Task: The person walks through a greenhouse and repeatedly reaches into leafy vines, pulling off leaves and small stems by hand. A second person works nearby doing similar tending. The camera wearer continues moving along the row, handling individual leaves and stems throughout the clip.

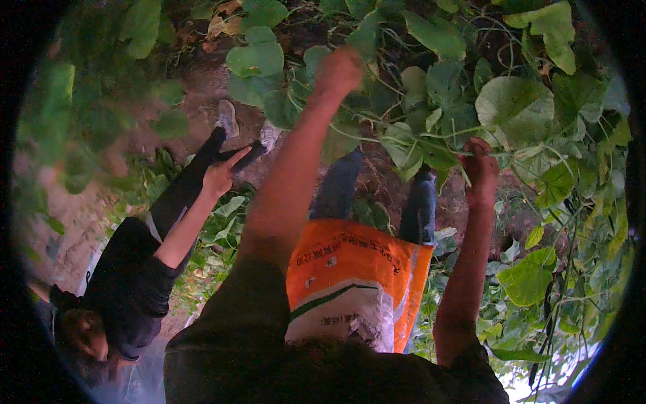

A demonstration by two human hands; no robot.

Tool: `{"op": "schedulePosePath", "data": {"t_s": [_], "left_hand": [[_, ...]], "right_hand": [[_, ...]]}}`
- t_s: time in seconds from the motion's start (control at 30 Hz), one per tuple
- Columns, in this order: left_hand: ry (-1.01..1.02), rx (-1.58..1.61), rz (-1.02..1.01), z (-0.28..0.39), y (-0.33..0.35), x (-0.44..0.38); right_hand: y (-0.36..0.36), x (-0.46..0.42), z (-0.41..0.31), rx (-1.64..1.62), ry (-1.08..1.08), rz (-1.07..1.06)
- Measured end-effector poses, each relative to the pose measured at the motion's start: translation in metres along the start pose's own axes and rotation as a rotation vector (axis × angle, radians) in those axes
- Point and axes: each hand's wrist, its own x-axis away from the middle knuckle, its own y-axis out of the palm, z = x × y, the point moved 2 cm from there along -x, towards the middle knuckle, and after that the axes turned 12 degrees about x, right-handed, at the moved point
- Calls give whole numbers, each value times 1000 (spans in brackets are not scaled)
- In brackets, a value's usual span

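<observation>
My left hand (339, 73) reaches far out among broad green leaves, and motion blurs it. Its fingers look curled beside a leaf (367, 35), but what they hold is hidden. Closer to my body on the right, my right hand (479, 164) has its fingers bent around a thin green vine stem (520, 151). This stem runs on both sides of the hand. A short green stalk (466, 174) hangs by its fingers. An orange and white woven sack (328, 252) bearing writing covers my front like an apron.
Another person (126, 262) in dark clothing stands at my left, one hand (218, 179) pointing with a finger extended. Bare soil (202, 96) shows between rows of leafy vines. Dense hanging stems and leaves (530, 278) crowd my right side.
</observation>
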Motion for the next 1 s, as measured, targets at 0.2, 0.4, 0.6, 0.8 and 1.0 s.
{"op": "schedulePosePath", "data": {"t_s": [0.2, 0.4, 0.6, 0.8, 1.0], "left_hand": [[17, -669, -532, -155, 54, -14], [-261, -712, -527, -193, 73, -9], [84, -560, -347, -157, 47, 9], [-83, 406, 0, -214, 53, 2], [-262, 794, 125, -148, 33, -18]], "right_hand": [[-11, -3, 12, 69, 60, 24], [-8, 2, 17, 76, 2, 13], [-10, 8, 13, -29, 51, 0], [-23, 4, 13, -52, 72, 22], [-16, 9, -3, -57, 54, 27]]}}
